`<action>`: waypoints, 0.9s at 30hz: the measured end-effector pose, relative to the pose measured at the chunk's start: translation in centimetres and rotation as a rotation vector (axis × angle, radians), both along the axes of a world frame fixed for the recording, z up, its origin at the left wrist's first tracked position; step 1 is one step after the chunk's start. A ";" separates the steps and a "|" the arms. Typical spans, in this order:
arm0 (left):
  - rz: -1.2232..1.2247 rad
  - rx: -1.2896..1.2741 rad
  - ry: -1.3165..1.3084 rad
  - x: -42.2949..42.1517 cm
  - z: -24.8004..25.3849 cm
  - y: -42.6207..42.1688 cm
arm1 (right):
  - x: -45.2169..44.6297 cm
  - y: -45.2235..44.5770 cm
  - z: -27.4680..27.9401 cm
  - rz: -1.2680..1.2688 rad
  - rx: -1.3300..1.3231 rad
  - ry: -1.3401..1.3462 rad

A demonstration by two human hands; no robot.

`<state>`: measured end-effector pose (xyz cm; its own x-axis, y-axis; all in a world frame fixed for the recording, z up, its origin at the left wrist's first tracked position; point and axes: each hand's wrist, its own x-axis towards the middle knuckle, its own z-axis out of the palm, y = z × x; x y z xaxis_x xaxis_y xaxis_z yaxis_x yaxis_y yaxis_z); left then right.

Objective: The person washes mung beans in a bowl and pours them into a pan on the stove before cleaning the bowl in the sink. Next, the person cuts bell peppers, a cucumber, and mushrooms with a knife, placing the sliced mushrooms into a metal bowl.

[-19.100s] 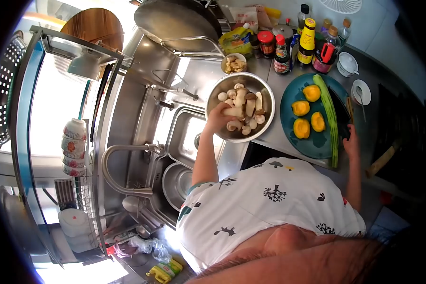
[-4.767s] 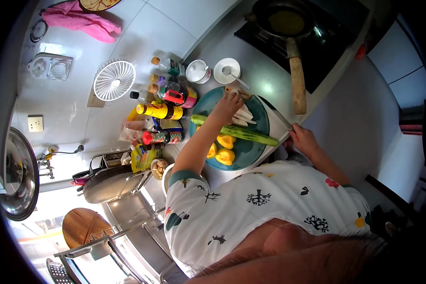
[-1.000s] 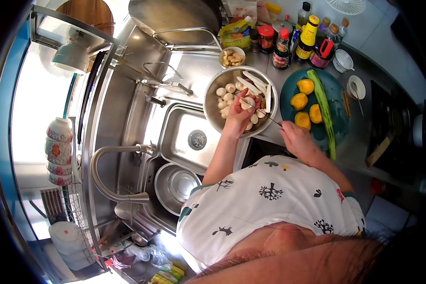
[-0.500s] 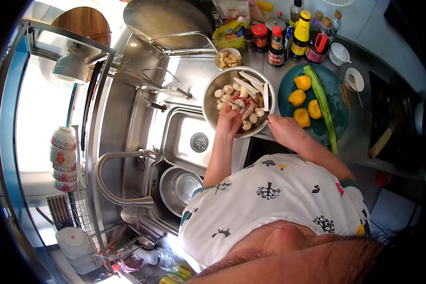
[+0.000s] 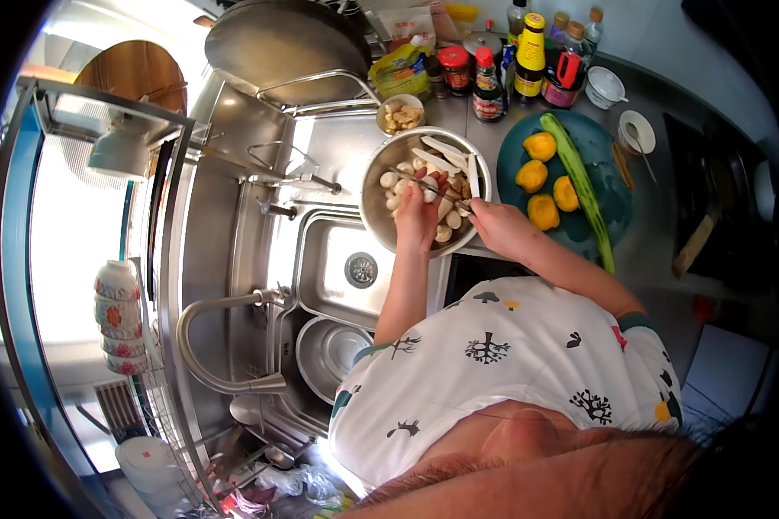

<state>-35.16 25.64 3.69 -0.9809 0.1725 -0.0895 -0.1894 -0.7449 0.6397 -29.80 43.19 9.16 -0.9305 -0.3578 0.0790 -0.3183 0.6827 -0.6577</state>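
Observation:
Over a steel bowl (image 5: 374, 227) of whole and sliced mushrooms, my left hand (image 5: 419, 212) is closed around a white button mushroom (image 5: 429, 192). My right hand (image 5: 495, 227) grips the handle of a knife (image 5: 424, 184), whose blade lies across that mushroom. Long pale slices (image 5: 441, 162) rest at the bowl's far side. To the right, a teal plate (image 5: 610, 208) holds several yellow peeled pieces (image 5: 532, 176), a long green gourd (image 5: 580, 182) and a pair of thin brown sticks (image 5: 621, 166) at its right edge.
Left of the bowl is a steel sink (image 5: 329, 268) with a curved faucet (image 5: 186, 346) and a basin (image 5: 320, 346). Behind stand a small bowl of ginger (image 5: 400, 115), sauce bottles (image 5: 529, 60) and a large pan (image 5: 286, 52). A wooden-handled pan (image 5: 694, 246) is at right.
Since the earliest frame, long pale slices have appeared in the bowl and the knife has come into my right hand. In the last second, the knife and both hands have shifted slightly left with the view.

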 end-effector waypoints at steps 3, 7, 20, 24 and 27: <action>-0.027 0.032 0.035 -0.5 -0.9 -0.5 | -0.4 -0.2 -0.6 -0.005 0.000 -0.032; -0.075 0.036 -0.002 -1.0 -1.3 -0.1 | -0.4 0.6 -0.5 -0.048 -0.084 -0.117; -0.238 0.015 0.067 -1.2 -0.9 -0.2 | -0.8 2.5 -0.9 -0.061 -0.212 -0.132; -0.253 0.159 0.009 -1.0 -0.4 -0.4 | -0.2 2.4 0.4 -0.008 -0.119 -0.074; -0.230 0.218 -0.021 -1.1 -0.5 -0.4 | 0.0 1.9 0.5 0.018 -0.074 -0.070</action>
<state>-36.27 25.26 3.19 -0.9121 0.4074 -0.0454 -0.3805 -0.8002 0.4636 -29.77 45.11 9.65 -0.9282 -0.3699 0.0406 -0.2813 0.6258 -0.7275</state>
